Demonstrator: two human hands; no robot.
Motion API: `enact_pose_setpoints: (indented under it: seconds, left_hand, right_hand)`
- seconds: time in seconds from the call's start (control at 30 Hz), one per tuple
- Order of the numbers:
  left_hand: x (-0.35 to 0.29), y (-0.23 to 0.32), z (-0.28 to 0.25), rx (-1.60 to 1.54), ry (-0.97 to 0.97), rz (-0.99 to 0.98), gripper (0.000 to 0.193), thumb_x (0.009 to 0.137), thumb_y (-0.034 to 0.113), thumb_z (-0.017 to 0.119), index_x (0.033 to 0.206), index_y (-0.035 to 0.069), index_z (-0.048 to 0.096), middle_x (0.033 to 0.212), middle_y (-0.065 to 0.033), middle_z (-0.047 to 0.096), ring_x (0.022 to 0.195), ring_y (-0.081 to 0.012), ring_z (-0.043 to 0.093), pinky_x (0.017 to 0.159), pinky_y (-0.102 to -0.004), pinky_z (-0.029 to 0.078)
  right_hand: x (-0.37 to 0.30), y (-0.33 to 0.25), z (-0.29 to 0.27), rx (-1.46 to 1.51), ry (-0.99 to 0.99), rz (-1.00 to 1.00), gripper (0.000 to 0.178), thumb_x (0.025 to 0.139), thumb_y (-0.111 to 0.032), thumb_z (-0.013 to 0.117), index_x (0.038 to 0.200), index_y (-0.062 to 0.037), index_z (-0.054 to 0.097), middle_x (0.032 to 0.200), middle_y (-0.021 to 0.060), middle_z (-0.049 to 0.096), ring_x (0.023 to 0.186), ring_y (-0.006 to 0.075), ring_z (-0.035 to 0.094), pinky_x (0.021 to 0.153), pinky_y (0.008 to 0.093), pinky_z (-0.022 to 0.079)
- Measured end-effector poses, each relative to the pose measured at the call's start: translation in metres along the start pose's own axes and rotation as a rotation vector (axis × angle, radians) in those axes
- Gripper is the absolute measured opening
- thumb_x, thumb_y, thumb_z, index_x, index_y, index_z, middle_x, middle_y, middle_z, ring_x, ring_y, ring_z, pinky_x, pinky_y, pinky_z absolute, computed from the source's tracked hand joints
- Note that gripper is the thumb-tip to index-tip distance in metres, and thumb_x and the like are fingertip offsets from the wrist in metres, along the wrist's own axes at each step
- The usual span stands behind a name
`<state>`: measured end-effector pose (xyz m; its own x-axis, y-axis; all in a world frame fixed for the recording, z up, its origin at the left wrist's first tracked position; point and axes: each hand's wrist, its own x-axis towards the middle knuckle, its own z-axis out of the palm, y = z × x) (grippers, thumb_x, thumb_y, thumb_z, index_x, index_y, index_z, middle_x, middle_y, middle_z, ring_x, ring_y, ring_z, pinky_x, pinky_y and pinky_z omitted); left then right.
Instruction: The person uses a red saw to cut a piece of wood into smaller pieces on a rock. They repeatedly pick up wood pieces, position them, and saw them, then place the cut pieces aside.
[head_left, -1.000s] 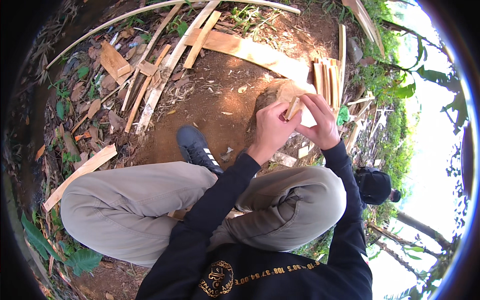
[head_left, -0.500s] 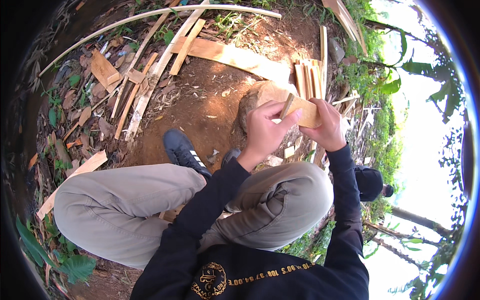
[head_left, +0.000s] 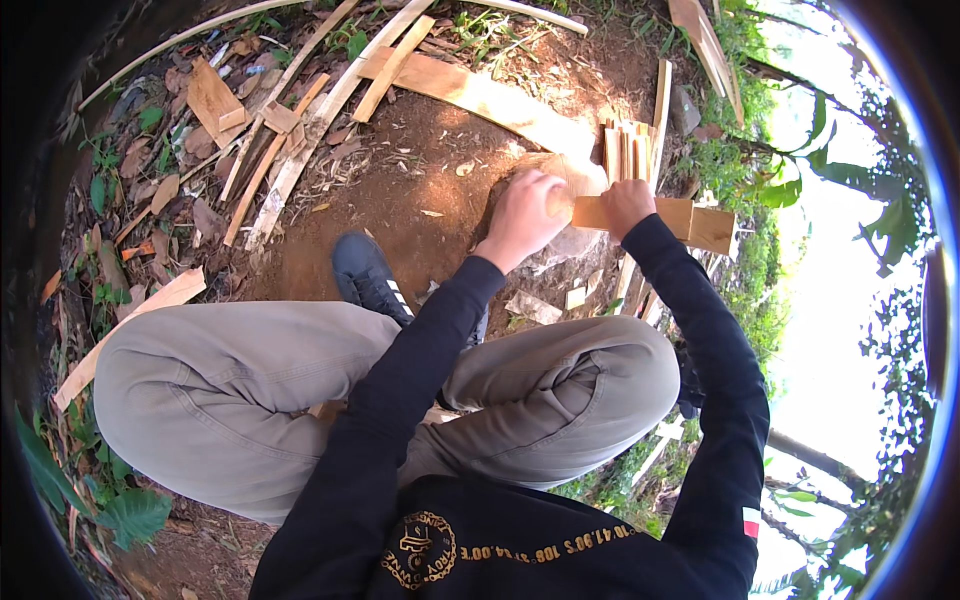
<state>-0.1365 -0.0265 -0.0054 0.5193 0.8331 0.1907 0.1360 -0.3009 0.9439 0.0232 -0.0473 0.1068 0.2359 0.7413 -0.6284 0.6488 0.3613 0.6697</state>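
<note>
1. Flat wooden slat (head_left: 668, 217) sticks out rightward from the right hand (head_left: 626, 204), fingers closed around its end.
2. Left hand (head_left: 524, 215) beside it, curled on a wood block (head_left: 560, 180).
3. Below: bare dirt (head_left: 400, 190), scattered wood strips (head_left: 300, 150).

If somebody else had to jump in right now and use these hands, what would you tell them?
Left hand: fist closed over something pale, pressed down on the stone block; what it grips is hidden.
Right hand: gripping a flat wooden slat that sticks out to the right, level with the block.
Nearby: a bundle of short upright slats just behind the hands, long planks and offcuts on the bare dirt beyond.
Done: some slats already stand stacked.
Left: the slat in hand is not yet set down.
</note>
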Motion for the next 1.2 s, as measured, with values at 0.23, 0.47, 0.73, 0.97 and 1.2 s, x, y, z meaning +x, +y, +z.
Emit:
enact_pose_setpoints:
  seconds: [0.23, 0.47, 0.73, 0.97, 1.2]
  left_hand:
    - [0.035, 0.009, 0.044, 0.204, -0.256, 0.305, 0.041, 0.068, 0.025, 0.087, 0.095, -0.001, 0.071, 0.099, -0.0163, 0.071, 0.105, -0.0349, 0.064, 0.094, -0.0441, 0.052]
    - [0.048, 0.002, 0.040, 0.167, -0.299, 0.329, 0.038, 0.070, 0.027, 0.086, 0.095, 0.001, 0.073, 0.098, -0.0163, 0.071, 0.102, -0.0337, 0.067, 0.092, -0.0433, 0.054]
    - [0.046, 0.006, 0.043, 0.209, -0.336, 0.393, 0.048, 0.074, 0.031, 0.084, 0.110, 0.003, 0.069, 0.102, -0.0163, 0.070, 0.108, -0.0340, 0.063, 0.094, -0.0436, 0.052]
    - [0.047, 0.003, 0.043, 0.234, -0.372, 0.380, 0.050, 0.074, 0.031, 0.084, 0.113, 0.004, 0.068, 0.109, -0.0167, 0.069, 0.111, -0.0332, 0.063, 0.096, -0.0430, 0.052]
    - [0.042, 0.002, 0.052, 0.196, -0.318, 0.379, 0.050, 0.075, 0.028, 0.084, 0.116, 0.006, 0.066, 0.108, -0.0167, 0.070, 0.108, -0.0342, 0.066, 0.093, -0.0436, 0.053]
  right_hand:
    - [0.009, -0.003, 0.021, 0.008, 0.118, 0.041, 0.006, 0.071, -0.021, 0.080, 0.074, -0.0225, 0.075, 0.075, -0.0021, 0.073, 0.076, 0.0215, 0.073, 0.058, 0.0351, 0.051]
    - [-0.005, 0.019, 0.000, 0.051, 0.003, -0.049, 0.019, 0.084, -0.018, 0.069, 0.099, -0.0155, 0.079, 0.098, 0.0050, 0.077, 0.094, 0.0256, 0.075, 0.079, 0.0516, 0.059]
    - [-0.081, 0.065, -0.003, 0.112, 0.420, -0.091, 0.003, 0.077, -0.008, 0.069, 0.079, -0.0081, 0.071, 0.075, 0.0088, 0.069, 0.074, 0.0261, 0.072, 0.065, 0.0373, 0.057]
    - [-0.080, 0.061, -0.005, 0.113, 0.458, -0.122, 0.003, 0.079, -0.004, 0.064, 0.078, -0.0057, 0.067, 0.075, 0.0106, 0.065, 0.075, 0.0270, 0.070, 0.067, 0.0388, 0.057]
    - [-0.082, 0.059, 0.002, 0.107, 0.439, -0.119, 0.004, 0.079, -0.004, 0.064, 0.079, -0.0060, 0.067, 0.077, 0.0103, 0.066, 0.076, 0.0267, 0.070, 0.067, 0.0383, 0.057]
